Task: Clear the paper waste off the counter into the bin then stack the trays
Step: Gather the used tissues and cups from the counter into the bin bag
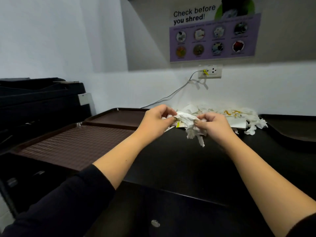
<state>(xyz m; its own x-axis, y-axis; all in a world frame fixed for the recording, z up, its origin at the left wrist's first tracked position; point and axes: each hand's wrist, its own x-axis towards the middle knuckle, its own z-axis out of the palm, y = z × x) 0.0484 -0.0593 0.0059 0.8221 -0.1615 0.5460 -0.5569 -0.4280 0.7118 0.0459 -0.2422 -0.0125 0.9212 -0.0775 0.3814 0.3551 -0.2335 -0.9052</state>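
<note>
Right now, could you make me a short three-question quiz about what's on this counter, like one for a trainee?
1. True or false: both hands grip the same wad of crumpled paper.
2. Which side of the left hand do the two brown trays lie on? A) its left B) its right
3. Fill in: more paper waste lies on the counter against the back ____.

Key: 1 true: the left hand and the right hand pinch it between them. 2 A. 3 wall.
</note>
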